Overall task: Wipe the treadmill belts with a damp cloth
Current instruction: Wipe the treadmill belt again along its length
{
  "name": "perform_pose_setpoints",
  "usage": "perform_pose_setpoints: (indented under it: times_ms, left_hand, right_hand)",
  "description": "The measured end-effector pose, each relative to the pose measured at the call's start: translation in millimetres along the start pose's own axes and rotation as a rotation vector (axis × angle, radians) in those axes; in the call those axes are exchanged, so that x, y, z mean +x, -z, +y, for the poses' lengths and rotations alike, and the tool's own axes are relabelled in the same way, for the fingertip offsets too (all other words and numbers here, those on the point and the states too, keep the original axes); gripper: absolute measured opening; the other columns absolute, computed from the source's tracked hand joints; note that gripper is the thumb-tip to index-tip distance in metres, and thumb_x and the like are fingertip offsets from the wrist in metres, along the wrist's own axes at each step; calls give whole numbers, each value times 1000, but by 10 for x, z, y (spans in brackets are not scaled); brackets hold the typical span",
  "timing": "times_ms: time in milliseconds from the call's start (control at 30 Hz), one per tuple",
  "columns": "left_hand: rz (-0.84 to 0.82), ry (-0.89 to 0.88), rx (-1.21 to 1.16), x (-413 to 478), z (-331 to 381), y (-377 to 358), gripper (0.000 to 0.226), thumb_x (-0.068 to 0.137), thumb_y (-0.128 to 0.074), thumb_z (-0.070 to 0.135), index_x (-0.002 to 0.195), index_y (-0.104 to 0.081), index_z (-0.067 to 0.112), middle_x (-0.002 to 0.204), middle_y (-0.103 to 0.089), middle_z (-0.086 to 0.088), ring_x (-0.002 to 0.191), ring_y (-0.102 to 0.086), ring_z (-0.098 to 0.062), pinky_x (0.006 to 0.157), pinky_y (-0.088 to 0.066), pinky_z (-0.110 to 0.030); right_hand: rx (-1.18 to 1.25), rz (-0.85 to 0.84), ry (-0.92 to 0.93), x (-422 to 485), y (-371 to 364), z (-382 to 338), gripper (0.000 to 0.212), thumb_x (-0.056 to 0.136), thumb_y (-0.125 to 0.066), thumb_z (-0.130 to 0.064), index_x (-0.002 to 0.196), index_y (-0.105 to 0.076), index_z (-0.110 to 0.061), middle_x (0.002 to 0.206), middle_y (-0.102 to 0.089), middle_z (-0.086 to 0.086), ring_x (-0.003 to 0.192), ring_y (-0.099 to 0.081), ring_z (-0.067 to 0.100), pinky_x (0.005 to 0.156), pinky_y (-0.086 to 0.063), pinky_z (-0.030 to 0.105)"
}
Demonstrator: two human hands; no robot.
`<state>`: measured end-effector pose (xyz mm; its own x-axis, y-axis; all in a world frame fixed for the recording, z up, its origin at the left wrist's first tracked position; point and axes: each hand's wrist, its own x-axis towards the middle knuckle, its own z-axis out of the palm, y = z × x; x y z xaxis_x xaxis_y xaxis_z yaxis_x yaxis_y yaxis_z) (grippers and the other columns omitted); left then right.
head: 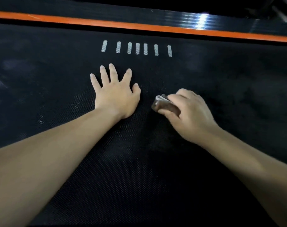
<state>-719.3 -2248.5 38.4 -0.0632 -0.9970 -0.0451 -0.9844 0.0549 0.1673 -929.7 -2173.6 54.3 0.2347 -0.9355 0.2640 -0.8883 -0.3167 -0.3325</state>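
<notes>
Wiping a treadmill belt [139, 177], a person bears down on it with a folded cloth [164, 104]

The right hand [190, 112] has its fingers curled round the cloth, a wad pale at one edge and dark along its side, held against the belt just beside the left hand [116, 94], probably so the fold scrubs with some pressure. The left hand holds nothing: it lies flat, fingers straight and spread, apparently propping the leaning body and perhaps keeping the belt from sliding under the strokes. Both hands are mid-belt, short of a row of white dashes [137, 48] and the orange stripe [139, 27] along the far edge. Pale specks left of the left wrist suggest the job is unfinished
</notes>
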Motion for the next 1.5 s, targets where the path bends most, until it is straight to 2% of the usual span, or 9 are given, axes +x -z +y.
perform_pose_setpoints:
  times_ms: [200,400,567,767,933,1133,1300,1367,1500]
  left_hand:
    - [-27,-4,34,7,-9,0,73,100,-13,70,164,-10,36,172,4,-20,157,13,-41,123,8,-65]
    - [-47,-5,77,12,5,15,78,97,-9,75,164,-3,37,171,7,-20,157,14,-42,122,7,-67]
    - [-115,1,59,-32,7,97,80,97,-13,76,165,-1,37,171,12,-17,157,18,-39,122,10,-66]
    - [-107,-54,46,-412,148,32,76,99,-17,72,165,-3,36,172,10,-15,158,16,-36,123,11,-62]
    - [-111,-38,54,-508,162,9,74,101,-13,70,165,1,34,172,12,-14,158,18,-34,124,11,-60]
    - [-133,-15,45,-612,283,-7,72,103,-15,65,165,1,33,172,12,-15,157,17,-35,124,10,-59]
    - [-107,-13,71,-639,294,-18,71,103,-12,65,165,1,34,172,11,-15,158,16,-35,125,9,-59]
    - [-108,-9,77,-653,314,-18,70,103,-11,64,165,2,34,172,11,-15,157,17,-36,125,9,-60]
    - [-118,8,90,-662,341,14,68,104,-9,62,165,3,34,172,12,-15,157,16,-36,125,8,-60]
  right_hand:
    - [-116,128,-274,252,34,224,37,91,-61,-54,83,-58,-19,81,-47,-4,79,-57,29,66,-45,39]
    - [17,-75,78,-447,61,-276,38,93,-52,-56,88,-62,-20,83,-49,-4,76,-52,20,71,-45,39]
    - [-104,104,-217,-146,103,42,37,92,-58,-56,81,-57,-20,79,-48,-4,74,-56,27,64,-44,36]
    - [4,-86,155,-740,88,-397,39,93,-53,-57,91,-65,-20,83,-50,-1,77,-54,25,70,-44,38]
    - [-102,90,-185,-385,184,76,38,91,-57,-57,80,-56,-21,81,-50,0,76,-56,28,62,-40,35]
    - [68,-97,152,-928,148,-323,37,90,-57,-56,84,-62,-20,82,-46,-7,75,-51,19,70,-44,35]
    - [-63,61,-176,-475,267,162,36,90,-62,-54,77,-55,-21,78,-47,-6,73,-55,22,60,-40,32]
    - [-42,71,-107,-633,250,14,37,88,-57,-57,78,-56,-21,79,-48,-5,73,-54,22,62,-41,33]
    - [81,-117,148,-991,263,-171,42,89,-50,-59,83,-61,-19,81,-49,-4,75,-52,21,69,-44,37]
